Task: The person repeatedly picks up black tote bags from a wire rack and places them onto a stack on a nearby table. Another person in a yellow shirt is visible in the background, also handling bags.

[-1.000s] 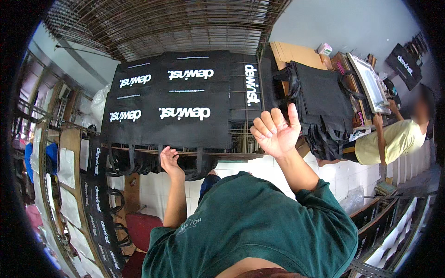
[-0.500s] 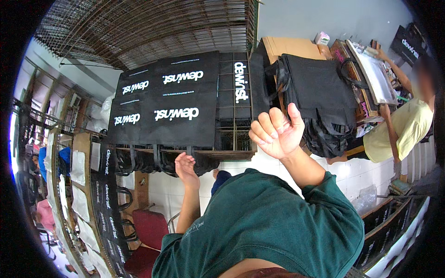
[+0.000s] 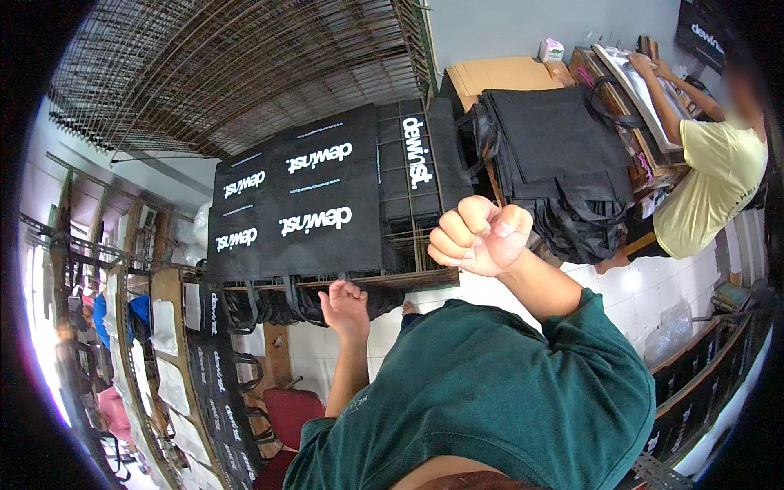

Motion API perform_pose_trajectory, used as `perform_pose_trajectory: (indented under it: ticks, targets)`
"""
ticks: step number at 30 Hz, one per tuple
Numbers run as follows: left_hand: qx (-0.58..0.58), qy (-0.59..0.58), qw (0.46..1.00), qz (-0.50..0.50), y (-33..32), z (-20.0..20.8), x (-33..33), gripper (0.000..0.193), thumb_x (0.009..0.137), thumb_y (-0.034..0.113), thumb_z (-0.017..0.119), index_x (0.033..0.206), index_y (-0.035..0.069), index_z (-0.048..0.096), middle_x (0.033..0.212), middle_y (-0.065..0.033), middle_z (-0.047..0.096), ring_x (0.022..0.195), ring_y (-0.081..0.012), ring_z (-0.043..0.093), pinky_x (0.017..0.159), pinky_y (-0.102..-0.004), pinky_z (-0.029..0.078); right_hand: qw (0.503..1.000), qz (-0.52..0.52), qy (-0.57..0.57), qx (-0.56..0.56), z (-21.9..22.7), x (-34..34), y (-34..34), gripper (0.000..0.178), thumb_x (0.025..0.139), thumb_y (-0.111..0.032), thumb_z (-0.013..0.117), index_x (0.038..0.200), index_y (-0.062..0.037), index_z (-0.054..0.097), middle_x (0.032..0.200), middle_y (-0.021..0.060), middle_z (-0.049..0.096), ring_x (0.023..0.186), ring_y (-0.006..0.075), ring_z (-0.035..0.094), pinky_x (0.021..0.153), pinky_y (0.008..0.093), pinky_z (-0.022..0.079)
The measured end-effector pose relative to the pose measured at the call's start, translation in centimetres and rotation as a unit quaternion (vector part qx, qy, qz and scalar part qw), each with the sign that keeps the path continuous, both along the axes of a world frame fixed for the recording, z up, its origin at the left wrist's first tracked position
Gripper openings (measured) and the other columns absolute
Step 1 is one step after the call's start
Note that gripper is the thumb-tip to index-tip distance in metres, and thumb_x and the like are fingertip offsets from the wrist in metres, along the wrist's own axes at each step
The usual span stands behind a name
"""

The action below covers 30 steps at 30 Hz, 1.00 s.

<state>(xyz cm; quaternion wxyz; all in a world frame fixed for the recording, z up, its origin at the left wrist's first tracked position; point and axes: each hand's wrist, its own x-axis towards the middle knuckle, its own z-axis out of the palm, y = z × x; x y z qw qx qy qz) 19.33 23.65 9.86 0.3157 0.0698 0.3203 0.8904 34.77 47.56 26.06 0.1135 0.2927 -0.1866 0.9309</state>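
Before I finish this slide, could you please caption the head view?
Left hand and curled right hand near black bags on a wire rack.

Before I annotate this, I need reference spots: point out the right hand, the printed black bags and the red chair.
Right hand (image 3: 482, 238): head view, middle of the curled hand.
Printed black bags (image 3: 300, 198): head view, middle of their upper surface.
Red chair (image 3: 294, 415): head view, backrest.

Room lies open above the printed bags (image 3: 302, 194), but raised wire racks (image 3: 245, 77) block behind.
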Motion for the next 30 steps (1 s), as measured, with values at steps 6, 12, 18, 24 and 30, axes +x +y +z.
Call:
perform_pose_trajectory:
  ticks: [6, 12, 18, 24, 30]
  targets:
    - [0.185, -0.084, 0.953, -0.222, 3.7, 8.6, 1.9, 0.041, 0.076, 0.047, 0.059, 0.071, 0.012, 0.037, 0.070, 0.0008, 0.031, 0.067, -0.0126, 0.032, 0.064, -0.0276, 0.028, 1.000, 0.030, 0.001, 0.007, -0.8, 0.0, 0.0, 0.023, 0.062, -0.020, 0.054, 0.059, -0.0109, 0.033, 0.058, 0.0003, 0.034, 0.055, 0.0141, 0.032, 0.053, 0.0281, 0.028]
    - [0.236, -0.018, 0.925, -0.297, 6.8, 13.8, 3.2, 0.040, 0.076, 0.044, 0.060, 0.068, 0.014, 0.035, 0.067, 0.0021, 0.030, 0.064, -0.0114, 0.031, 0.062, -0.0274, 0.027, 0.999, 0.046, 0.005, 0.029, -1.4, 0.7, 0.1, 0.024, 0.061, -0.018, 0.055, 0.059, -0.0110, 0.032, 0.058, -0.0005, 0.032, 0.054, 0.0135, 0.030, 0.053, 0.0283, 0.026]
    - [0.275, -0.003, 0.902, -0.333, 9.1, 16.5, 4.4, 0.040, 0.078, 0.040, 0.058, 0.064, 0.014, 0.032, 0.065, 0.0027, 0.029, 0.062, -0.0108, 0.029, 0.060, -0.0264, 0.026, 0.996, 0.065, 0.019, 0.052, -2.2, 1.6, 0.2, 0.027, 0.058, -0.016, 0.055, 0.056, -0.0102, 0.029, 0.056, -0.0004, 0.028, 0.053, 0.0153, 0.027, 0.052, 0.0306, 0.022]
    - [0.265, -0.035, 0.904, -0.334, 10.4, 16.8, 5.4, 0.035, 0.070, 0.041, 0.055, 0.064, 0.014, 0.034, 0.066, 0.0011, 0.030, 0.063, -0.0113, 0.030, 0.062, -0.0259, 0.028, 0.999, 0.017, -0.027, 0.042, -3.4, 3.3, 1.0, 0.027, 0.059, -0.013, 0.053, 0.055, -0.0094, 0.026, 0.054, 0.0007, 0.026, 0.050, 0.0150, 0.024, 0.049, 0.0311, 0.020]
    - [0.267, -0.042, 0.904, -0.333, 11.2, 16.5, 6.0, 0.033, 0.070, 0.041, 0.055, 0.067, 0.013, 0.037, 0.066, 0.0009, 0.031, 0.064, -0.0115, 0.031, 0.062, -0.0264, 0.029, 0.991, -0.048, -0.125, 0.029, -5.0, 5.2, 2.1, 0.026, 0.067, -0.006, 0.048, 0.054, -0.0115, 0.026, 0.051, -0.0026, 0.024, 0.044, 0.0094, 0.021, 0.045, 0.0274, 0.020]
